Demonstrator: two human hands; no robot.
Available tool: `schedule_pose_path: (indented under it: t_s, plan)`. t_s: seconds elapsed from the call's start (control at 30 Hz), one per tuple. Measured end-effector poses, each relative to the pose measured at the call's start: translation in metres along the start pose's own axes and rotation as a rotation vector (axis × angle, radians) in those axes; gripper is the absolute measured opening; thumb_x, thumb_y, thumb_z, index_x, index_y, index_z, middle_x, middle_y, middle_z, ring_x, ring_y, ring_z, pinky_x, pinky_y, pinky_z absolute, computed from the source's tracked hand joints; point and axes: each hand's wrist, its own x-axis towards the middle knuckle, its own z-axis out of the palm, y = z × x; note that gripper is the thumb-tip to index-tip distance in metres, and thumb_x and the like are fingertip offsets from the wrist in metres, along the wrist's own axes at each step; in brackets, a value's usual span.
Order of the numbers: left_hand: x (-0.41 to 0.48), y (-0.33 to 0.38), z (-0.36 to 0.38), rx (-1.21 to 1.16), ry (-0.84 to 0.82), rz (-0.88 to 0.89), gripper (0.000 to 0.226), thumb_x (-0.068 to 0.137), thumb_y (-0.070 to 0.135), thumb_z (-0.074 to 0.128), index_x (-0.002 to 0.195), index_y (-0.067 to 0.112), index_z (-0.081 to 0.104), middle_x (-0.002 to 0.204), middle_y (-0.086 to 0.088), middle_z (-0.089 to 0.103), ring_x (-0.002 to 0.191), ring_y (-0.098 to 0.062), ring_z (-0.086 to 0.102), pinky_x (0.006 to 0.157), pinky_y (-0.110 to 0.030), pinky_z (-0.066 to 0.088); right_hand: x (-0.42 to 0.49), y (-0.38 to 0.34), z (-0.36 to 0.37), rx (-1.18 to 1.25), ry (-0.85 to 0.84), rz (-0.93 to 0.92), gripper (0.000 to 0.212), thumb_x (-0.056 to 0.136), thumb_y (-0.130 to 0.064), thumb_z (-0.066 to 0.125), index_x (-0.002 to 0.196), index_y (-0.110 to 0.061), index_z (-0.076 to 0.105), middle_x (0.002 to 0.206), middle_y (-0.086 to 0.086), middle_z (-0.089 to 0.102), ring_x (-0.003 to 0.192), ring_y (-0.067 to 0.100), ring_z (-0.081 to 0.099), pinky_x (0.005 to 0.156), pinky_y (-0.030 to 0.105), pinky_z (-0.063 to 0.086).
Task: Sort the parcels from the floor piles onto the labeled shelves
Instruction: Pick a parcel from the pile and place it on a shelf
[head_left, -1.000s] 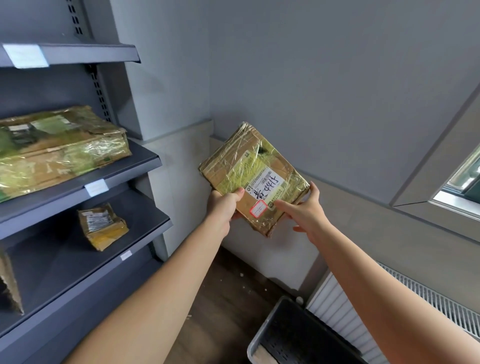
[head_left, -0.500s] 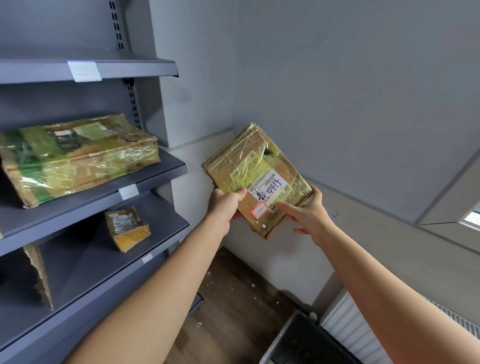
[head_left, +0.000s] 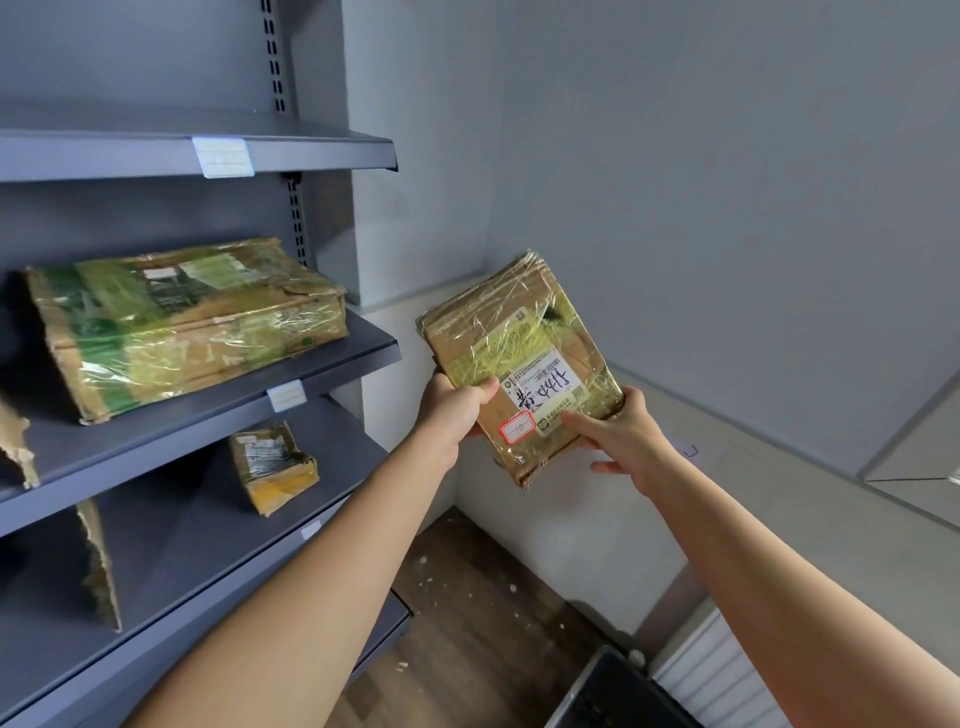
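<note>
Held parcel (head_left: 511, 332): the shipping label (head_left: 543, 387) has a barcode, fine print and marker scrawl, all illegible; red-bordered sticker (head_left: 518, 427) possibly "10"; shelf tags (head_left: 222, 156) unreadable.

held parcel (head_left: 511, 358) right of shelves (head_left: 332, 358)

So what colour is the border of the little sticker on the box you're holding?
Red; the little sticker on the box shows best in the head view.
</note>
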Motion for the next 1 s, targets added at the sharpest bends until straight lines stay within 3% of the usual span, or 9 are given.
schedule_pose_path:
  t_s: [0.27,0.33,0.43,0.5,0.57,0.67,0.7,0.83,1.0]
  plan:
    - [0.003,-0.005,-0.017,-0.088,-0.040,-0.071,0.031,0.088,0.013,0.072,0.115,0.010,0.058,0.113,-0.012,0.069,0.095,-0.023,0.068,0.076,-0.041,0.060,0.005,-0.018,0.010,0.074,0.068,-0.092,0.061,0.078,-0.014,0.080,0.125,-0.026,0.041,0.106,0.002,0.065,0.082,0.021,0.071,0.065,0.043,0.062]
    - [0.002,-0.005,-0.022,0.051,-0.085,-0.196,0.043,0.089,0.023,0.072,0.124,0.005,0.055,0.121,-0.014,0.062,0.105,-0.029,0.064,0.072,-0.043,0.060,0.007,-0.027,0.009,-0.051,0.132,-0.162,0.060,0.078,-0.011,0.075,0.124,-0.029,0.040,0.107,0.002,0.063,0.086,0.023,0.069,0.062,0.041,0.062]
    - [-0.012,0.001,-0.028,0.458,-0.336,-0.390,0.042,0.100,0.032,0.055,0.120,-0.005,0.057,0.114,-0.022,0.067,0.095,-0.032,0.069,0.074,-0.038,0.058,0.009,-0.039,0.006,-0.312,0.183,-0.265,0.068,0.079,-0.009,0.065,0.137,-0.029,0.035,0.106,0.003,0.061,0.094,0.028,0.064,0.075,0.047,0.059]
    - [-0.016,0.004,-0.025,0.593,-0.385,-0.288,0.034,0.101,0.029,0.051,0.106,0.000,0.066,0.097,-0.017,0.074,0.080,-0.024,0.072,0.074,-0.033,0.057,0.008,-0.045,0.005,-0.484,0.177,-0.324,0.073,0.078,-0.007,0.060,0.142,-0.028,0.032,0.103,0.006,0.062,0.092,0.030,0.063,0.077,0.045,0.057]
    - [-0.012,0.004,-0.017,0.612,-0.265,0.044,0.021,0.099,0.023,0.053,0.090,0.010,0.067,0.084,-0.007,0.074,0.067,-0.015,0.066,0.069,-0.032,0.055,0.006,-0.049,0.006,-0.637,0.161,-0.377,0.074,0.078,-0.008,0.058,0.143,-0.031,0.031,0.104,0.008,0.063,0.087,0.032,0.062,0.069,0.039,0.054]
    - [-0.007,0.012,-0.009,0.790,0.049,0.656,0.008,0.091,0.023,0.061,0.098,0.022,0.066,0.097,0.003,0.066,0.090,-0.017,0.060,0.077,-0.035,0.051,0.004,-0.051,0.012,-0.870,0.129,-0.453,0.071,0.083,-0.015,0.055,0.144,-0.037,0.028,0.109,0.008,0.058,0.089,0.032,0.061,0.065,0.034,0.045]
    - [-0.004,0.014,-0.009,0.892,0.076,0.760,0.021,0.089,0.026,0.064,0.110,0.023,0.064,0.109,-0.001,0.062,0.104,-0.024,0.056,0.084,-0.038,0.049,0.002,-0.052,0.014,-0.928,0.117,-0.480,0.068,0.086,-0.016,0.054,0.144,-0.040,0.027,0.110,0.007,0.058,0.091,0.032,0.061,0.065,0.035,0.045]
    - [0.008,0.013,-0.020,1.064,-0.205,0.482,0.070,0.080,0.052,0.073,0.139,0.026,0.047,0.134,-0.003,0.054,0.126,-0.027,0.048,0.097,-0.039,0.044,-0.002,-0.061,0.019,-1.087,0.069,-0.612,0.068,0.092,-0.015,0.052,0.146,-0.043,0.023,0.116,0.003,0.059,0.091,0.029,0.062,0.060,0.034,0.045]
    - [0.004,0.003,-0.026,1.022,-0.243,0.442,0.049,0.089,0.055,0.062,0.127,0.025,0.058,0.115,-0.004,0.069,0.105,-0.027,0.063,0.087,-0.036,0.052,-0.001,-0.071,0.020,-1.177,0.056,-0.670,0.073,0.095,-0.013,0.054,0.149,-0.045,0.017,0.118,0.002,0.062,0.093,0.026,0.060,0.056,0.033,0.043]
